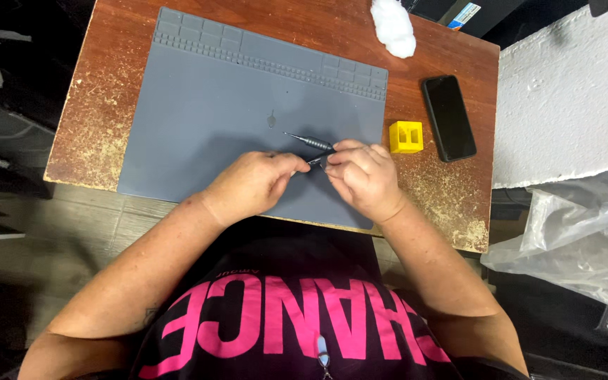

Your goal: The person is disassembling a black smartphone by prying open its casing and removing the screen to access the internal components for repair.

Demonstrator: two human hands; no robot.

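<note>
Both your hands sit together over the near middle of the grey work mat [212, 112], which covers most of the worn wooden table [93, 105]. Your right hand [366, 177] is closed on a slim dark precision screwdriver [309, 142]; its shaft angles up-left and the tip rests just above the mat, clear of your fingers. Your left hand [251, 184] is curled, fingertips pinched right where the two hands meet; something small and dark shows between them, too small to identify. A tiny dark part [271, 119] lies alone on the mat just beyond the tip. Off the mat to the right: a yellow plastic block [406, 136], then a black phone [449, 117] face up. A white cotton wad [393, 26] lies at the far edge.
</note>
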